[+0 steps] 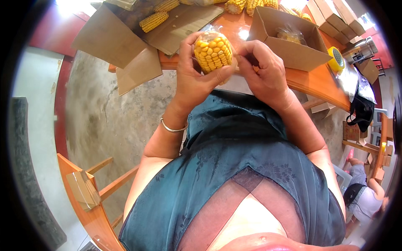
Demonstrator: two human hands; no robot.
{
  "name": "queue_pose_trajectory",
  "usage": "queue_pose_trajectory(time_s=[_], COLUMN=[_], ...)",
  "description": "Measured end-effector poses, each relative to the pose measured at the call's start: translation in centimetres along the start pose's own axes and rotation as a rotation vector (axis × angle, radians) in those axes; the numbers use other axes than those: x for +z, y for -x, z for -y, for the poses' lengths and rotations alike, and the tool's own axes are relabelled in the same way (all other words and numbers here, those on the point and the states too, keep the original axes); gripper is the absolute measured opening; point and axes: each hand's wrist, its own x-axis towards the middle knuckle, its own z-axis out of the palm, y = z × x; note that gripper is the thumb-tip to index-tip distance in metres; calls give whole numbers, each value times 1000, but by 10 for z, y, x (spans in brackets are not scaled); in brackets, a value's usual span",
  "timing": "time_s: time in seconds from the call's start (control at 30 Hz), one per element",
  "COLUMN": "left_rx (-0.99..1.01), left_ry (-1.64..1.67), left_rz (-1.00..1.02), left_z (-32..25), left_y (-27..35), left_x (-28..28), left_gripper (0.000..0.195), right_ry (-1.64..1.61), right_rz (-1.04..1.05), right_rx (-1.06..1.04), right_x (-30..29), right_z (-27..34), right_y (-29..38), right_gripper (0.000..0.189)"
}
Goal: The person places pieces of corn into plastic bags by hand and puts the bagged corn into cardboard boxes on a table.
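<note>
My left hand (196, 73) grips an ear of yellow corn (213, 53) and holds it up before me, its end toward the camera. Clear plastic film shows at the far end of the ear. Close on its right, my right hand (263, 67) has thumb and forefinger pinched together at what looks like the edge of thin clear plastic; the glare makes it hard to tell. An upright cardboard box (290, 58) with a plastic-wrapped ear (290, 36) inside stands on the orange table (317, 83), right of my right hand.
An open carton (106, 34) with loose corn (154, 22) lies at left. More ears (235, 6) lie along the far side. A tape roll (336, 59), a steel flask (359, 50) and a black bag (362, 109) are at right. Another person (364, 197) is at lower right.
</note>
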Motion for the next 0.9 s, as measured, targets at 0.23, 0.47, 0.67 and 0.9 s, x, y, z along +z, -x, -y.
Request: queue_pose_trajectory(time_s=[0.23,0.47,0.67,0.9], left_rx=[111,199,231,271], left_ry=[-244,-457,-182,328], left_rz=[-55,-35,-94,192], left_z=[8,-9,-22,-33], left_y=[1,-1,-22,-72], left_x=[-6,1,24,91], left_gripper=[85,93,94,53], right_ry=[-645,-725,-487,95], right_rz=[24,148,-47,-32], right_rx=[379,387,135,-54], right_x=[15,-11,-39,-94], right_z=[-12,6,12,2], right_y=[2,-1,-8,-32], right_gripper=[10,10,50,74])
